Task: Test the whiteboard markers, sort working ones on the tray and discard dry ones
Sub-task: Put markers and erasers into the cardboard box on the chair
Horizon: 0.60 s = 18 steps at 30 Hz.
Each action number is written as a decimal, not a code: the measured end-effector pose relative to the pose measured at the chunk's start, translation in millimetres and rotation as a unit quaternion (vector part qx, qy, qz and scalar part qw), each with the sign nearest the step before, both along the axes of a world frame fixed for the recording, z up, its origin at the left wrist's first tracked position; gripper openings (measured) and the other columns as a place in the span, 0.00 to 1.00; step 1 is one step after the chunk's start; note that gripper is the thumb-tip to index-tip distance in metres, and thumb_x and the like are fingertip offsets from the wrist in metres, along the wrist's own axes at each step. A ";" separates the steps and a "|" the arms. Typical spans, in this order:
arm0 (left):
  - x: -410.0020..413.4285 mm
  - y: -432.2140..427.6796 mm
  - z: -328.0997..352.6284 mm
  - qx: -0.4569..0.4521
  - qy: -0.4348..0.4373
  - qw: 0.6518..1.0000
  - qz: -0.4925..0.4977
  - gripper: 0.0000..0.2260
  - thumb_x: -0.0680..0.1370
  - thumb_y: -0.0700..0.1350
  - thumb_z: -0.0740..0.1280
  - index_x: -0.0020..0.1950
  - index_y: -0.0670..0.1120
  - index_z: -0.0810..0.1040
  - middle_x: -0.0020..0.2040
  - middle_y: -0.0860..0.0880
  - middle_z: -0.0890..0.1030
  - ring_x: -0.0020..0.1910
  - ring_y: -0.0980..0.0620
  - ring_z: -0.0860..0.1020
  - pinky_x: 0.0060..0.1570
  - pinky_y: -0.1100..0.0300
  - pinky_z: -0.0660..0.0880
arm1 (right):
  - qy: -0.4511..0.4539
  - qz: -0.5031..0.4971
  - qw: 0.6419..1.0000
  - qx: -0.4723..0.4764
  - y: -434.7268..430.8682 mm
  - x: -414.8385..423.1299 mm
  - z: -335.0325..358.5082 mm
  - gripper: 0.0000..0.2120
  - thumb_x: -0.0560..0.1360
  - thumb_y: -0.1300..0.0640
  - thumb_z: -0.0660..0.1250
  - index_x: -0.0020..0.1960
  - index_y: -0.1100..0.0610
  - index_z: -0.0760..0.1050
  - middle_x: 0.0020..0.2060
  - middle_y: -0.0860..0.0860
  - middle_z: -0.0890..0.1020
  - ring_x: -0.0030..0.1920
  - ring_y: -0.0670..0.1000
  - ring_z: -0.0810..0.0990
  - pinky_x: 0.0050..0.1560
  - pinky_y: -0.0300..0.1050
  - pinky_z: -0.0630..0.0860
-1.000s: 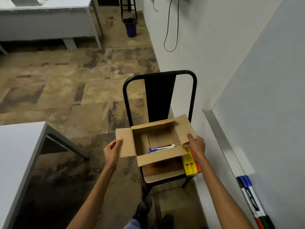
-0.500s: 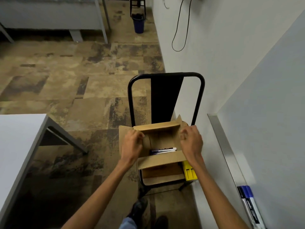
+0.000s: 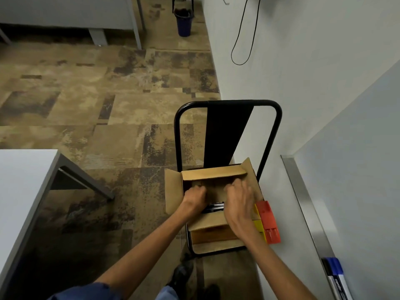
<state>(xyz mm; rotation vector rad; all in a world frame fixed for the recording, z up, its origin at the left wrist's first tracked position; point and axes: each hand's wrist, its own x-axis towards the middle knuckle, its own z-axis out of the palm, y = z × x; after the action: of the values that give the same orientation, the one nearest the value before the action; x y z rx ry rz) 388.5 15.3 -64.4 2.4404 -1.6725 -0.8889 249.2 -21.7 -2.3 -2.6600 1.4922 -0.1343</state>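
**Head view: both my hands down in the discard box**

Head camera looks down on the cardboard box that sits on the seat of the black metal chair, just beside the wall on the right. My left hand is curled into a loose fist inside the box at its left side; whether it pinches anything I cannot tell. My right hand lies over the right half of the opening, fingers bent down into it and blurred, so its hold is unclear too. Between the two hands a marker shows as a dark strip on the box floor.

Orange and yellow plastic pieces lie on the seat just right of the box. More markers, blue-capped, rest on the whiteboard tray at the near right, well apart from the chair.

I judge the box light and its flaps soft: they will fold under a press, so I should take them at the edges and not lean on them. A marker is light, stiff and smooth; pinching it at mid-barrel, not by the cap, should keep it from slipping or pulling open.
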 end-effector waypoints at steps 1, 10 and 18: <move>-1.8 -4.4 -2.3 0.025 0.001 1.000 -0.016 0.14 0.77 0.44 0.66 0.62 0.42 0.73 0.59 0.42 0.77 0.56 0.43 0.77 0.54 0.51 0.75 | 0.000 0.020 0.999 0.037 4.2 7.4 -1.8 0.10 0.73 0.66 0.68 0.52 0.56 0.79 0.51 0.54 0.78 0.52 0.54 0.76 0.52 0.47 0.75; 0.0 -9.7 -21.1 0.074 -0.008 0.996 -0.040 0.14 0.77 0.40 0.65 0.63 0.42 0.73 0.62 0.41 0.76 0.60 0.41 0.75 0.59 0.49 0.73 | 0.189 0.064 0.922 0.331 -67.2 27.3 -57.7 0.14 0.73 0.60 0.70 0.58 0.54 0.75 0.59 0.54 0.75 0.59 0.56 0.75 0.58 0.48 0.75; -2.3 -8.1 -22.5 0.060 -0.040 0.997 -0.038 0.14 0.77 0.42 0.66 0.61 0.41 0.74 0.61 0.41 0.77 0.59 0.41 0.76 0.55 0.49 0.73 | 0.181 0.083 0.902 0.383 -79.2 23.0 -73.9 0.08 0.72 0.59 0.72 0.47 0.49 0.77 0.49 0.48 0.78 0.49 0.50 0.77 0.43 0.41 0.71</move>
<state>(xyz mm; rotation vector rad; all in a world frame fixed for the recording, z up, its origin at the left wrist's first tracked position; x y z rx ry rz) 386.3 7.2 -86.8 2.5363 -1.8002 -0.9379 272.2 -100.9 -76.3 -2.1790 1.0501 0.8254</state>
